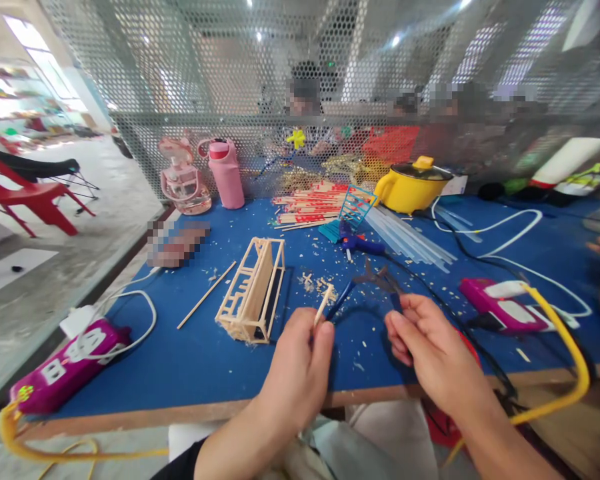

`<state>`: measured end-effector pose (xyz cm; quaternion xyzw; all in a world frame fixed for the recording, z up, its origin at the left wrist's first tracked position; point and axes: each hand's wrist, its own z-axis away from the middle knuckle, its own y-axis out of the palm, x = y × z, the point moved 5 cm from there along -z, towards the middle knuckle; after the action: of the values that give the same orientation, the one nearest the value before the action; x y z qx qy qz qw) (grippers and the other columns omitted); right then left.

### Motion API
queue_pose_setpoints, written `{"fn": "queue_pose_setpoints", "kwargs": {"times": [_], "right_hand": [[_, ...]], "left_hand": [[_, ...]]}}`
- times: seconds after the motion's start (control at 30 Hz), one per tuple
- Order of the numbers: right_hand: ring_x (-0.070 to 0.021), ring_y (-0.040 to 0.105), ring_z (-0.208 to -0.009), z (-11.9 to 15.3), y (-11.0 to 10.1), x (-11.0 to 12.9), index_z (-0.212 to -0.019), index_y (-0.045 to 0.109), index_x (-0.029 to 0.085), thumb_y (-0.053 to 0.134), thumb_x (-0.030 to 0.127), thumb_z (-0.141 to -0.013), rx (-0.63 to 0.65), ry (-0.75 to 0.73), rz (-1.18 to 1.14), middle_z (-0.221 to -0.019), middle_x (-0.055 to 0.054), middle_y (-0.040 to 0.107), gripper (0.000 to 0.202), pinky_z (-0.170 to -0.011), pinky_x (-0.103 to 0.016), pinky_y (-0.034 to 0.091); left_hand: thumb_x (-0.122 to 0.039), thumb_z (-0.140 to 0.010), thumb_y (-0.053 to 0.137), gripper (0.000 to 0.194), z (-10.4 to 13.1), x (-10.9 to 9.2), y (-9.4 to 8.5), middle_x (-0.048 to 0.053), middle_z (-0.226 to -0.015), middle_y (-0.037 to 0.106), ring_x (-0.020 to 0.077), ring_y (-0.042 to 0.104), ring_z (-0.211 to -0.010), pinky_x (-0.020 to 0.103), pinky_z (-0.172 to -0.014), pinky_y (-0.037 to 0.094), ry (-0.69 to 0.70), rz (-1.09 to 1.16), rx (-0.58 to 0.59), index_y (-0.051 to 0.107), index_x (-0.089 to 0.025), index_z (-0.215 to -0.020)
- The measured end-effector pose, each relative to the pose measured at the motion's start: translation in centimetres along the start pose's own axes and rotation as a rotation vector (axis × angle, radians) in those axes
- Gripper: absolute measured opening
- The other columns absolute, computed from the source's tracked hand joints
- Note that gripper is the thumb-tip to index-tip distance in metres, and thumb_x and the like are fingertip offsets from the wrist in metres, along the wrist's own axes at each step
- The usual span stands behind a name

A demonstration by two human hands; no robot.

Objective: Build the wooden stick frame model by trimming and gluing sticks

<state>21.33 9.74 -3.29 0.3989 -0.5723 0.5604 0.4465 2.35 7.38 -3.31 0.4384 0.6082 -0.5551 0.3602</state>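
Observation:
My left hand (300,360) is closed on a short wooden stick (323,304), which points up between thumb and fingers. My right hand (427,343) grips one handle of a pair of pliers (377,275), spread wide. Their other blue handle slants down to the fingers of my left hand; whether those fingers hold it too, I cannot tell. Left of my hands, a small frame built of wooden sticks (260,287) rests on the blue tabletop (180,367). Farther left lies a loose wooden stick (206,295). Wood scraps (307,281) are scattered beyond my left hand.
Behind stand pink bottles (226,177), a pile of sticks (310,203), a blue glue gun (360,245), clear glue sticks (410,237) and a yellow pot (410,190). Purple power strips (70,367) with cables flank both sides. A perforated metal screen (205,87) closes the back; people sit beyond.

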Motion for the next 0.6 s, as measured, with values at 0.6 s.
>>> {"fn": "queue_pose_setpoints", "kwargs": {"times": [0.6], "right_hand": [[-0.0214, 0.064, -0.083, -8.9, 7.8, 3.5, -0.084, 0.073, 0.023, 0.053, 0.023, -0.084, 0.559, -0.640, 1.206, -0.084, -0.005, 0.072, 0.021, -0.068, -0.028, 0.042]], "left_hand": [[-0.028, -0.079, 0.058, 0.033, 3.1, -3.8, -3.2, 0.007, -0.084, 0.068, 0.0169, 0.063, -0.067, 0.025, -0.061, 0.049, 0.072, -0.202, 0.365, 0.065, -0.021, -0.110]]}}
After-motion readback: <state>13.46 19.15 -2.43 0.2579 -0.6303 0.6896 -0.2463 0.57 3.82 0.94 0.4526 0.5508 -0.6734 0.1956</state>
